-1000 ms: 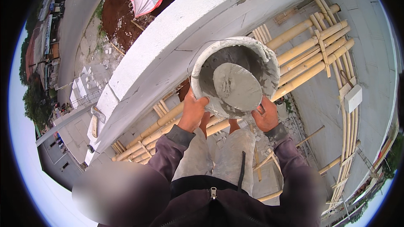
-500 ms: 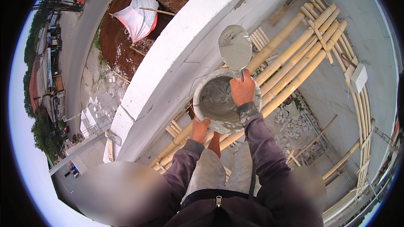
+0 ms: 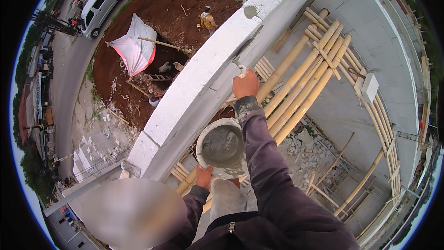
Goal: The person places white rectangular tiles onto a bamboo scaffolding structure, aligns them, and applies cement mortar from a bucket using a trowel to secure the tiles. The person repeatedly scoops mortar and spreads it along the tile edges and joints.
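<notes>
My left hand (image 3: 203,177) grips the near left side of a round pale bucket (image 3: 200,150). Wet grey mortar (image 3: 223,144) lies inside, and the bucket is held above the bamboo poles. Stretched forward, my right hand (image 3: 246,84) is closed round the handle of a trowel (image 3: 241,68). The trowel's blade is seen nearly edge-on, at the inner face of the white block wall (image 3: 199,76), close below a joint smeared with mortar (image 3: 250,12). Whether the blade touches the wall I cannot tell.
Bamboo scaffold poles (image 3: 319,83) run along the wall's inner side, with rubble (image 3: 300,147) far below. A white block (image 3: 369,88) rests on poles at right. Outside the wall are a tarp (image 3: 138,41), a person (image 3: 208,21) and a van (image 3: 102,4).
My right hand has moved the trowel forward and left from over the bucket to the wall, its blade turning edge-on. The bucket sits slightly lower in view, and the view has shifted.
</notes>
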Tool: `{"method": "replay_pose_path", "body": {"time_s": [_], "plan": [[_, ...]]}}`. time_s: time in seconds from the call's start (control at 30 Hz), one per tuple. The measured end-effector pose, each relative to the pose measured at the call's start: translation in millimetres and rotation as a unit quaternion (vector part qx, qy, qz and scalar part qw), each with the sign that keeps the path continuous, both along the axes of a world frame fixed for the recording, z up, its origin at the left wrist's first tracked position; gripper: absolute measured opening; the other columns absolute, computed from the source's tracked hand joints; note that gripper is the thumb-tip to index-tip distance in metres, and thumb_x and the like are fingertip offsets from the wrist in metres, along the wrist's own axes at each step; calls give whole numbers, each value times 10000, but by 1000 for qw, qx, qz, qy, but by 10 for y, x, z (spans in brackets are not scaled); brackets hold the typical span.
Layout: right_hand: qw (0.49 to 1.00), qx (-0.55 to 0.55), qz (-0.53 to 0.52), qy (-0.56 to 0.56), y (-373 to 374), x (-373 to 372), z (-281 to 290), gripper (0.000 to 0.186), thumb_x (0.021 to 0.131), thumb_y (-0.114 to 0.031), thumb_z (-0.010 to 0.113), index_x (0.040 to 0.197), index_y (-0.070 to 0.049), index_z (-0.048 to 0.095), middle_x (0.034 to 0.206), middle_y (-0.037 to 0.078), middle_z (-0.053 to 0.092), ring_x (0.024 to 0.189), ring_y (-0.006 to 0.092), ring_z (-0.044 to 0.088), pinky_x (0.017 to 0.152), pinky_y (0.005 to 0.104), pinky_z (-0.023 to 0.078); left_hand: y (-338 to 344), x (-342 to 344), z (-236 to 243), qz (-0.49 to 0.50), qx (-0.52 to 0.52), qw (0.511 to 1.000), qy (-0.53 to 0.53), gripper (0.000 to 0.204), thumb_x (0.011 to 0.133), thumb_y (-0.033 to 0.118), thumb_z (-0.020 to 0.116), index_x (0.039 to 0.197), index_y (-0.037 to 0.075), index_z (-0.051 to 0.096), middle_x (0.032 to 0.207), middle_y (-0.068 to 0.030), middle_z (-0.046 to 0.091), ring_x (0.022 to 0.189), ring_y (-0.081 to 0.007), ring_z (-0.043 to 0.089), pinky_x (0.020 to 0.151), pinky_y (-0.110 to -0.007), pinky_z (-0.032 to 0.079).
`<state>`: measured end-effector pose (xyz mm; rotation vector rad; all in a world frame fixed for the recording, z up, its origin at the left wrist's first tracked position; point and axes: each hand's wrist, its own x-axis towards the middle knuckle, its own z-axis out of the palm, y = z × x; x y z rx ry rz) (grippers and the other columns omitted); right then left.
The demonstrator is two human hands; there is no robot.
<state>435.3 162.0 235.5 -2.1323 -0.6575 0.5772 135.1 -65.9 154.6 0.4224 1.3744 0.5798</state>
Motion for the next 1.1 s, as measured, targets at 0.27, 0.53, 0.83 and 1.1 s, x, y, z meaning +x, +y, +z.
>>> {"method": "replay_pose_path", "body": {"time_s": [0.27, 0.53, 0.83, 1.1], "plan": [[993, 106, -10, 56, -362, 147, -347, 364, 776, -131, 656, 1053, 103, 636, 813, 189, 677, 725, 264, 644, 700, 389, 511, 2, -170, -90, -1, -8, 1000, 6, 560, 791, -125, 495, 1336, 0, 524, 1227, -91, 647, 1113, -239, 632, 968, -351, 488], [995, 93, -32, 24, 53, 406, -695, 306, 737, -129, 649, 951, 89, 620, 772, 222, 647, 710, 366, 631, 698, 420, 507, 7, -193, -309, -32, 28, 999, 15, 505, 818, -100, 492, 1319, -31, 494, 1197, -135, 639, 1071, -294, 664, 910, -413, 575], [985, 75, -62, 143, -2, 515, -536, 278, 760, -114, 646, 956, 83, 641, 890, 260, 686, 849, 405, 679, 778, 466, 530, -40, -168, -189, -12, -13, 999, 29, 565, 793, -110, 519, 1347, 4, 510, 1213, -98, 648, 1099, -244, 633, 984, -355, 482], [995, -93, 19, 40, 557, 281, 135, 245, 807, -82, 636, 985, 85, 649, 1060, 305, 680, 1005, 461, 669, 900, 498, 538, 28, -217, -299, -1, -17, 1000, 18, 566, 790, -110, 527, 1343, 6, 493, 1217, -107, 635, 1103, -247, 629, 979, -357, 489]]}}
